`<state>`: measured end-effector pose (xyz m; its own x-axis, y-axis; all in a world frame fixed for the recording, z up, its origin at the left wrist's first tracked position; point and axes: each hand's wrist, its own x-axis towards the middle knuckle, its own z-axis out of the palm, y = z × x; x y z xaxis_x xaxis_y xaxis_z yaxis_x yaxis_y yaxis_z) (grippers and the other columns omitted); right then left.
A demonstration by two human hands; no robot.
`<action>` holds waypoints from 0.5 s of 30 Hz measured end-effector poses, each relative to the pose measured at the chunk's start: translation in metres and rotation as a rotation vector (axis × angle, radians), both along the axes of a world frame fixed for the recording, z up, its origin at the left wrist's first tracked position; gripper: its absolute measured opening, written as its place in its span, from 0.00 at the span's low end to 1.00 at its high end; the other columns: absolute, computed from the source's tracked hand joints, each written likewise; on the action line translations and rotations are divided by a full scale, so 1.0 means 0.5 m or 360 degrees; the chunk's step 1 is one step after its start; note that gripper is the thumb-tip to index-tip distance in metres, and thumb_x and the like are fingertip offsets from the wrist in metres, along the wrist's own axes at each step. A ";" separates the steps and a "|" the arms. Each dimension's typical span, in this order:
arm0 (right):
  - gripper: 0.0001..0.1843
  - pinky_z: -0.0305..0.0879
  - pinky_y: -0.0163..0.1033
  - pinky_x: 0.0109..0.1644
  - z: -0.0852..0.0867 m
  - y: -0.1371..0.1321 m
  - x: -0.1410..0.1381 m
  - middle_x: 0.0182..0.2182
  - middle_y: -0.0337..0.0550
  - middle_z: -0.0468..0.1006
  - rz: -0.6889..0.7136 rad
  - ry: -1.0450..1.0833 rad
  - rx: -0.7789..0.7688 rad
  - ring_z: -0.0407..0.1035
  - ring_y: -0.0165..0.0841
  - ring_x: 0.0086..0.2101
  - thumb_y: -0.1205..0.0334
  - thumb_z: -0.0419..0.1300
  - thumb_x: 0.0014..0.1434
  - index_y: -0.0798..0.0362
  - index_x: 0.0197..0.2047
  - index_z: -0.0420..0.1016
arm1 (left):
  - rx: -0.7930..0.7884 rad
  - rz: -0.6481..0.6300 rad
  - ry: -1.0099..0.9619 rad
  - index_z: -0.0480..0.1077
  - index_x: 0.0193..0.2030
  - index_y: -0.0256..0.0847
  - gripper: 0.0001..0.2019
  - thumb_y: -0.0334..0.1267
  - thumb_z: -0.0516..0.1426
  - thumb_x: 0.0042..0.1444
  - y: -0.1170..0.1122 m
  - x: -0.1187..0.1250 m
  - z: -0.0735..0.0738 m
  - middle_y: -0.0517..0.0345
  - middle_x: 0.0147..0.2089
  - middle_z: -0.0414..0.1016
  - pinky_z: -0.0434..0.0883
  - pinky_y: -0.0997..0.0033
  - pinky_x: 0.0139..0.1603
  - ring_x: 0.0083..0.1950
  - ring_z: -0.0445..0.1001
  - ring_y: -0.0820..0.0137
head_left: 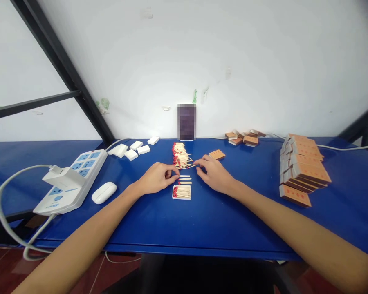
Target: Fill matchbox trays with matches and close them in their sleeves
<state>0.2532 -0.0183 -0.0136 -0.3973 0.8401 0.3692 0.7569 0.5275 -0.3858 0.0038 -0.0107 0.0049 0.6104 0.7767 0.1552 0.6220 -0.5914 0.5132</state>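
Observation:
My left hand (158, 178) is closed in a pinch, thumb and forefinger at the head end of a match (185, 176). Opposite it, my right hand (215, 174) pinches the plain end of another match (192, 165) at the near edge of the match pile (180, 156). The pile's red heads mostly point left. Between my hands, a few loose matches (185, 179) lie in short rows. Just below them sits a white matchbox tray (182, 198) filled with matches, heads to the left.
An orange matchbox cover (217, 154) lies beyond my right hand. More covers sit at the back (250, 141) and in a stack (309, 169) at right. White trays (131, 154), a white case (104, 192) and a power strip (93, 157) are at left. A pixelated dark panel (187, 122) stands by the wall.

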 end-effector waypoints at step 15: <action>0.06 0.54 0.37 0.31 0.038 -0.033 0.015 0.36 0.43 0.76 -0.0189 -0.0402 -0.0169 0.67 0.32 0.31 0.64 0.54 0.65 0.52 0.38 0.71 | 0.0032 -0.0009 0.0024 0.77 0.39 0.40 0.10 0.42 0.57 0.61 -0.003 0.002 0.007 0.66 0.20 0.64 0.57 0.75 0.27 0.22 0.60 0.77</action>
<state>0.2607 -0.0349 0.0052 -0.3621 0.9149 0.1786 0.8899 0.3963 -0.2258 0.0051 -0.0120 0.0082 0.6171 0.7702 0.1612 0.6264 -0.6048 0.4917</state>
